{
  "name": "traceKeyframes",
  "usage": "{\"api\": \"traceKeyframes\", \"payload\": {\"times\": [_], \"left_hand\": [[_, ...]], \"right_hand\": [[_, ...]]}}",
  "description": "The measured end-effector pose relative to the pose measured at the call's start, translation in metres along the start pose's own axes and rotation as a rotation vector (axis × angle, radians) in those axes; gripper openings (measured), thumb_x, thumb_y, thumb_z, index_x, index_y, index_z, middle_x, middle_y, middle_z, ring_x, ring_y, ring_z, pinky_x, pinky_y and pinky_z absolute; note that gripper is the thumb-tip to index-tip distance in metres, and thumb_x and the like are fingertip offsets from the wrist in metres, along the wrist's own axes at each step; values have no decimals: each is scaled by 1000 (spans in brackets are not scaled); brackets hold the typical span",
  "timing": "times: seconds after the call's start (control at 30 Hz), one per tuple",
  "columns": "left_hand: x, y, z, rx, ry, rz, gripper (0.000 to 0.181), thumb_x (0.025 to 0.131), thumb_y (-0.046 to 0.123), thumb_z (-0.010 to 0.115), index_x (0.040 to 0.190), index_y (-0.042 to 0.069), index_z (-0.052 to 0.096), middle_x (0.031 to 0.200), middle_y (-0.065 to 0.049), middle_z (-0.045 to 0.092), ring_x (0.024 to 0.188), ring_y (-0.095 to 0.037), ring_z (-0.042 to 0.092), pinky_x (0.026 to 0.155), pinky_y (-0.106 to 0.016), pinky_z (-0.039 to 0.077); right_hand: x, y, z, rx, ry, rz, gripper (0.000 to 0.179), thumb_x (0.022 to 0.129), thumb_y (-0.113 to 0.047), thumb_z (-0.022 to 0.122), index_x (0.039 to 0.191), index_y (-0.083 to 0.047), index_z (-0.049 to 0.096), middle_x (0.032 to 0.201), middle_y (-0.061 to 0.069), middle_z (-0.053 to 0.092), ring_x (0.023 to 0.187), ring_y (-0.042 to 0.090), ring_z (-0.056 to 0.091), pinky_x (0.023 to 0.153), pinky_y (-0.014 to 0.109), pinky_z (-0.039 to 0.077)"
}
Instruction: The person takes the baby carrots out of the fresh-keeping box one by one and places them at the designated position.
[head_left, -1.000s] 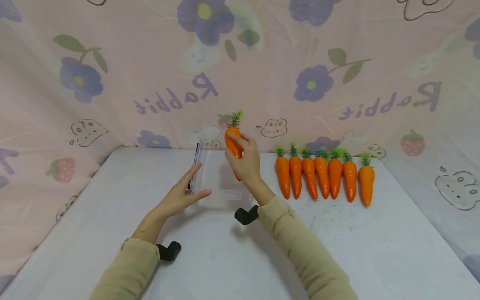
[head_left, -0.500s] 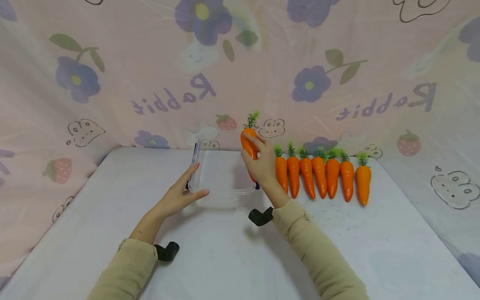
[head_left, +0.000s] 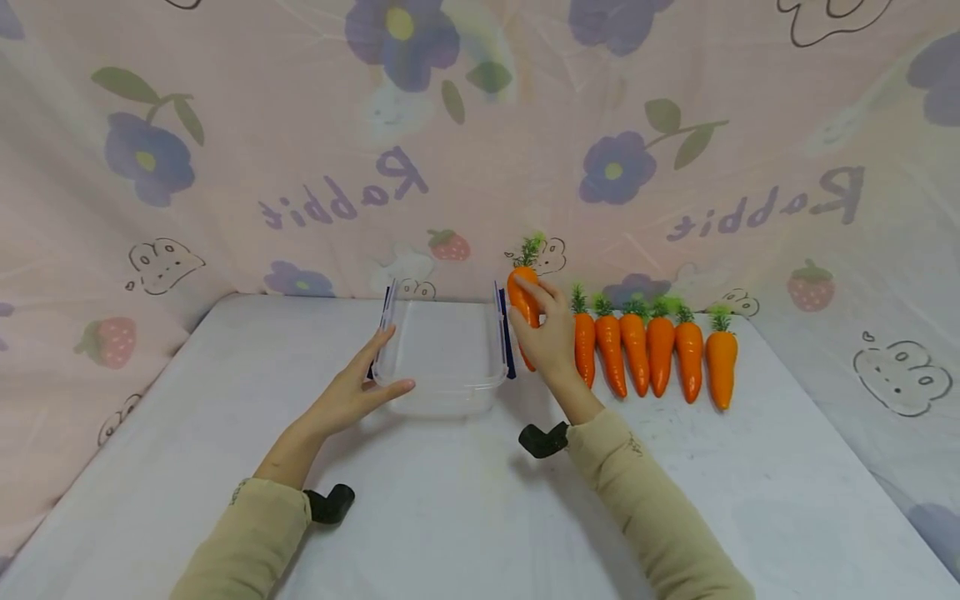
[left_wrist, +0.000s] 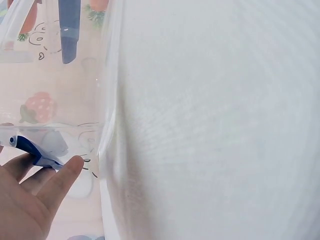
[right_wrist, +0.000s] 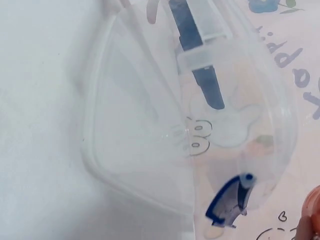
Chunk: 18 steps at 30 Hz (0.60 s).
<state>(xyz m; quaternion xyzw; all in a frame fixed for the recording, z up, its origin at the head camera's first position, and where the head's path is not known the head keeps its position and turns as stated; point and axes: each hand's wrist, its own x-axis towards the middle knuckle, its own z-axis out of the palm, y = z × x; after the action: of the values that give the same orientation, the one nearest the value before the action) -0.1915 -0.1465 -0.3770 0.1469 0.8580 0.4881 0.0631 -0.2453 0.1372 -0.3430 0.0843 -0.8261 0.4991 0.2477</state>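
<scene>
A clear plastic food container (head_left: 444,387) with blue side clasps (head_left: 507,333) stands on the white table. My left hand (head_left: 345,396) rests against its left side, thumb stretched along the front corner. In the left wrist view, those fingers touch a blue clasp (left_wrist: 27,147). My right hand (head_left: 551,337) pinches an orange carrot (head_left: 519,298) with a green leafy top, held upright just right of the container. Part of this carrot (right_wrist: 312,207) shows at the edge of the right wrist view. The container has nothing inside it.
Several more carrots (head_left: 660,358) lie in a row to the right, tops pointing away; the right hand partly covers the row's left end. A patterned cloth (head_left: 480,150) hangs behind the table (head_left: 450,517). Black wrist mounts (head_left: 543,440) stick out from both sleeves.
My right hand has moved to the right with the carrot, from over the container to beyond its right side. The left hand stays at the container, and the head view has shifted slightly.
</scene>
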Motion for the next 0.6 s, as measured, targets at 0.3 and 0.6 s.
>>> {"api": "traceKeyframes", "payload": {"times": [0.3,0.6], "left_hand": [[0,1,-1,7,-1,-1,87,89,40,67,155,33,9,162,-10,-2,146,-41,12,109,-54,35],[0,0,-1,18,-2,-7,87,89,42,66,154,35,9,162,-9,-3,146,-41,13,109,-54,35]], "right_hand": [[-2,17,-12,-54,24,41,39,87,-18,63,126,-19,65,138,16,47,118,35,51,93,48,50],[-6,30,-30,-50,29,68,39,87,-17,64,126,-16,64,138,16,47,122,34,47,98,48,43]]}}
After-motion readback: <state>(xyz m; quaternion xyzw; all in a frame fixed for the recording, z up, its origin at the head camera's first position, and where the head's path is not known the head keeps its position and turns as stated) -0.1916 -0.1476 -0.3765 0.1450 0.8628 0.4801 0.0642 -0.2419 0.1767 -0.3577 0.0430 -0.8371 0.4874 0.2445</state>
